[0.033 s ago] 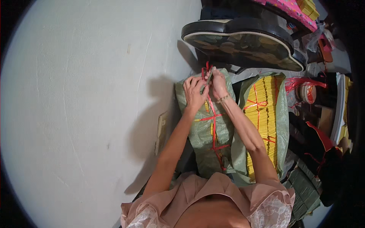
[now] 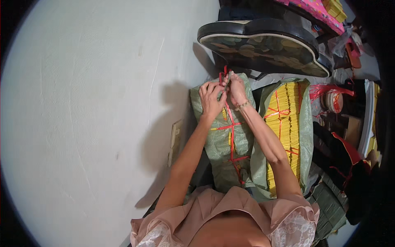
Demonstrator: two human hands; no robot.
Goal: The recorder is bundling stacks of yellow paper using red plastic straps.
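A stuffed green woven sack [image 2: 220,144] lies lengthwise in front of me, bound with red plastic twine [image 2: 232,142] that crosses over its top. Yellow shows through gaps in its seam. At the far end my left hand [image 2: 212,99] bends over the sack, thumb and fingers pinched at the twine. Close beside it, my right hand [image 2: 237,90] is closed around a thin greenish strip, apparently the sack's edge. Red twine ends stick up just beyond both hands. Fingers partly hide what is pinched.
Right of it stands an opened green sack [image 2: 305,127] with stacked yellow bundles [image 2: 284,119] tied in red. A dark, curvy-edged piece of furniture [image 2: 263,45] stands beyond. The white wall [image 2: 98,115] rises at left. Red strands [image 2: 329,91] and dark cloth [image 2: 349,158] lie right.
The view has shifted very slightly. Both hands stay at the sack's far end, with no clear change in their grip.
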